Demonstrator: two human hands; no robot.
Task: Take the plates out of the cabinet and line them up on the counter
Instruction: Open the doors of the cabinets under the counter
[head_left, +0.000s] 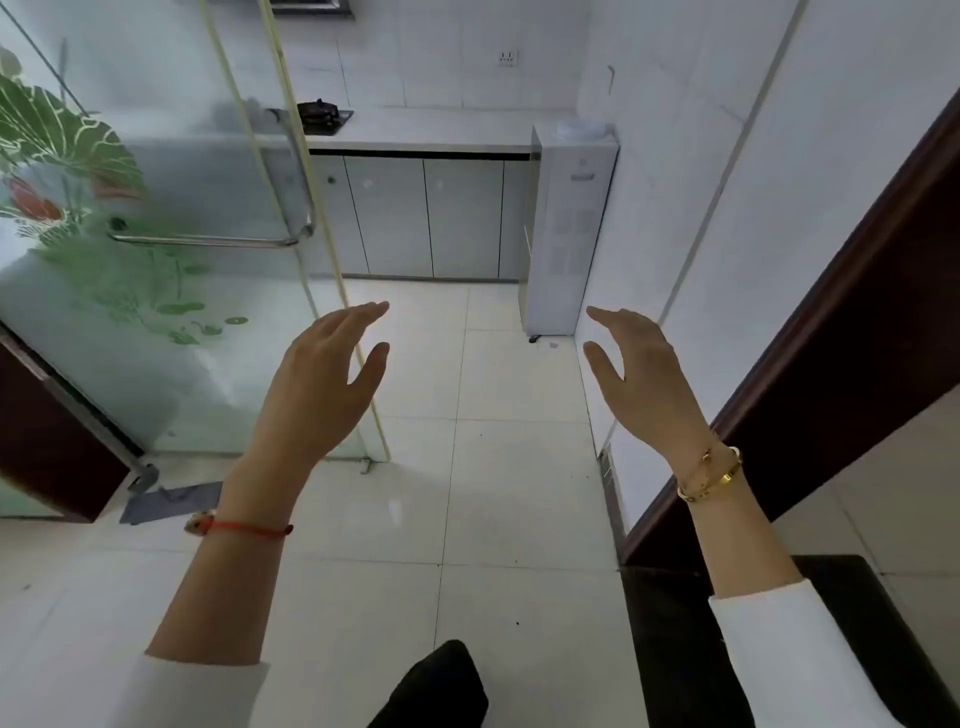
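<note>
Left hand and right hand raised, released, grasping nothing. No plates visible (presumably behind the far cabinet doors under the bench). Risk: clipping the glass door at left when walking in.

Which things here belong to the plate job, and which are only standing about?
For the job:
- cabinet doors, shut
- counter
- left hand and right hand, both open and empty

Standing about:
- stove
- glass door
- white appliance
- wall socket

No plates show.
</note>
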